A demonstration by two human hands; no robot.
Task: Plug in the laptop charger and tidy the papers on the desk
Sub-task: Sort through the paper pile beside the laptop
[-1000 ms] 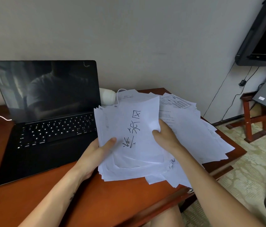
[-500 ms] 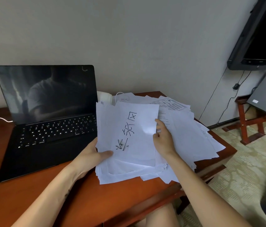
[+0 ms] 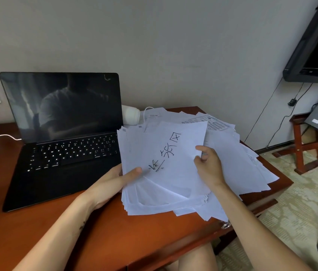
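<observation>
- The papers (image 3: pixel 230 163) lie in a loose pile on the right half of the desk (image 3: pixel 115 231), spilling toward its right edge.
- The left hand (image 3: pixel 113 184) grips the pile's left side, with the thumb on the handwritten top sheet (image 3: pixel 173 173).
- The right hand (image 3: pixel 210 167) pinches that sheet's right edge.
- The white charger (image 3: pixel 130 115) sits at the desk's back edge, beside the open laptop (image 3: pixel 66 151).

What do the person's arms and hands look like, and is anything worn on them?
Both forearms are bare; no sleeves show. The left hand and the right hand carry no gloves, rings or watch that can be seen. A small dark mark, perhaps a tattoo, sits on the left forearm.
</observation>
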